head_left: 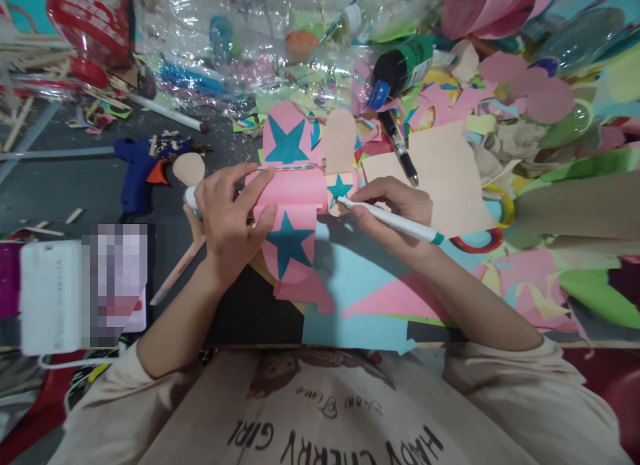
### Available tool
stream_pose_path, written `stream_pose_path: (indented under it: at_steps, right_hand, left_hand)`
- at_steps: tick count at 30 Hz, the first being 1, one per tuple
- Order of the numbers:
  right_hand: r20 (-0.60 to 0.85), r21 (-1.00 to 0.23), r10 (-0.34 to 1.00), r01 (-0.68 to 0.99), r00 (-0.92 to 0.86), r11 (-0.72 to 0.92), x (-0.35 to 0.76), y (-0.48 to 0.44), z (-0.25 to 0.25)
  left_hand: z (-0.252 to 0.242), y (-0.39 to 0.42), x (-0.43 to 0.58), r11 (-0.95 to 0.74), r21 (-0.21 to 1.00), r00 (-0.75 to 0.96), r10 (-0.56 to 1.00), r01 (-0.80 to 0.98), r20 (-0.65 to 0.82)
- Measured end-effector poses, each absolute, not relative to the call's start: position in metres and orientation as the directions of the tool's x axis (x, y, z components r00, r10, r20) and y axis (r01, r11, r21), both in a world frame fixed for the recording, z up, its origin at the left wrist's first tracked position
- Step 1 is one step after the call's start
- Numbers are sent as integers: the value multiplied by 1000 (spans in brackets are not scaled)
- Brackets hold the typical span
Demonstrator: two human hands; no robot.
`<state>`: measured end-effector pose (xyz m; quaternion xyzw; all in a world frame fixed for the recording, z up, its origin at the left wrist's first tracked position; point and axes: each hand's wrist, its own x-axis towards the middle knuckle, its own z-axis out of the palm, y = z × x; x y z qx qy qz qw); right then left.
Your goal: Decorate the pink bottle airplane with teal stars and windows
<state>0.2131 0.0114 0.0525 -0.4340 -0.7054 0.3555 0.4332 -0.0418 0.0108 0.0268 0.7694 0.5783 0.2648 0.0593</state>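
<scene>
My left hand (230, 211) grips a pink paper-wrapped tube (293, 187) that lies sideways before me. Rounded pink paper flaps stand out from it above and below, with a teal star on the upper flap (285, 141) and another on the lower flap (287, 245). Between the fingers of my right hand (393, 208) is a white marker (395, 221) with a teal end. Its tip touches a small teal star (340, 188) on the beige paper at the tube's right end. A white cap (191, 198) and a beige rounded piece (189, 168) show beside my left hand.
A blue glue gun (135, 175) lies left, above a phone (123, 278) and a white box-like device (50, 298). Scissors with a red handle (477, 241) rest right of my right hand. A black pen (400, 148), a green bottle (405, 65) and paper scraps crowd the far side.
</scene>
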Motion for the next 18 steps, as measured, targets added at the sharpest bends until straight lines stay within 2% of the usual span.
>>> stream_pose_path:
  at_steps: [4, 11, 18]
  right_hand:
    - [282, -866, 926, 349, -249, 358, 213, 10, 54]
    - [384, -790, 859, 361, -340, 496, 213, 13, 55]
    - [385, -792, 886, 401, -258, 461, 211, 11, 57]
  left_hand:
    - [27, 10, -42, -336, 383, 198, 913, 860, 357]
    - [29, 9, -42, -336, 379, 201, 914, 863, 352]
    - [30, 10, -40, -319, 363, 184, 915, 875, 359]
